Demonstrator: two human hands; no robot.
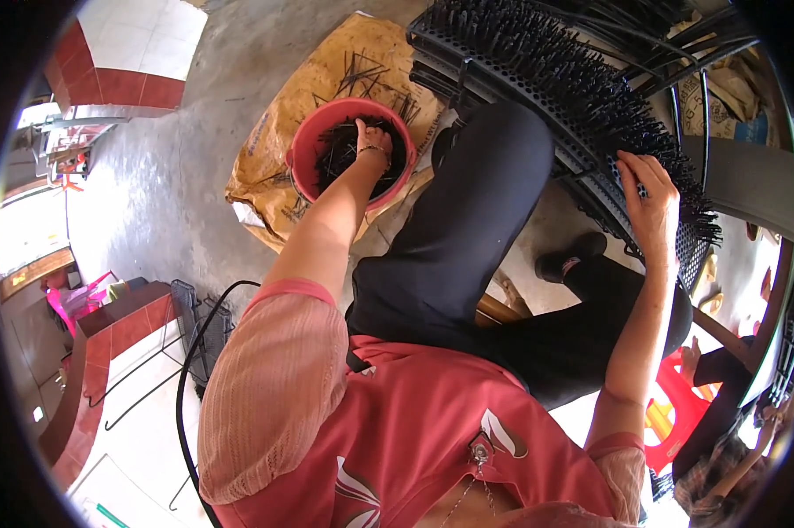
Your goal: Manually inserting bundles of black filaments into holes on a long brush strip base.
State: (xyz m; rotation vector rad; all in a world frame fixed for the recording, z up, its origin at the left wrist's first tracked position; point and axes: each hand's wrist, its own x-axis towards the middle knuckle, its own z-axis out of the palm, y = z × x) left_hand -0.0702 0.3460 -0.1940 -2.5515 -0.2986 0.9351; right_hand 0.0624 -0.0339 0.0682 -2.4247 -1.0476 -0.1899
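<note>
My left hand (pixel 375 143) reaches down into a red plastic bucket (pixel 303 145) full of thin black sticks (pixel 333 151). Its fingers are curled in among the sticks and partly hidden by them. At the near edge of a long black rack (pixel 537 113) is my right hand (pixel 652 204), fingers bent and fingertips close together against the perforated plate. Whatever lies between those fingertips is too small to make out. Dense rows of upright black sticks (pixel 581 84) stand in the rack.
Beneath the bucket lies a yellow-brown sack (pixel 362 44) with loose sticks on it. My knee (pixel 511 132) is between bucket and rack. Wire racks (pixel 201 321) stand at the left, beside a red-tiled ledge (pixel 89 352). Another person (pixel 731 475) and a red plastic chair (pixel 678 405) are at lower right.
</note>
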